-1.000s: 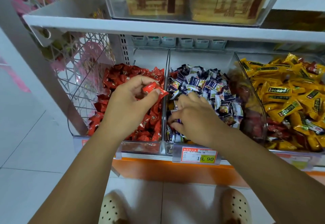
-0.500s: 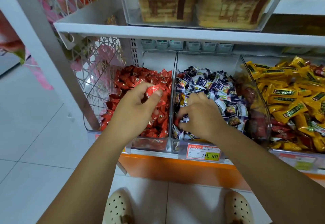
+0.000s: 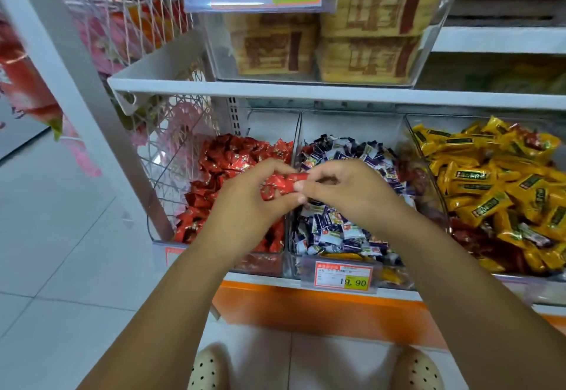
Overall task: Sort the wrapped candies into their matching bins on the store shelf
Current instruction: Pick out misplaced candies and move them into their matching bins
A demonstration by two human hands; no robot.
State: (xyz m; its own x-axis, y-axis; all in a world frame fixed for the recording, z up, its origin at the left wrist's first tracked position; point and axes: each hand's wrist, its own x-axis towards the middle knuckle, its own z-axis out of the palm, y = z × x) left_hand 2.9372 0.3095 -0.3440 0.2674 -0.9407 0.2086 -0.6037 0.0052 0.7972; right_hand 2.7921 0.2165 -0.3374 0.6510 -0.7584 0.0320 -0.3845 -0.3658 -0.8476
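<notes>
Fingers of left hand and right hand pinch red wrapped candies above the red-candy bin and blue-and-white candy bin.

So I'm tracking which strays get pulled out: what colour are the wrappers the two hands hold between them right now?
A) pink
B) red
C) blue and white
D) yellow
B: the left hand grips red wrapped candies, and the right hand pinches the end of one of them.
</notes>
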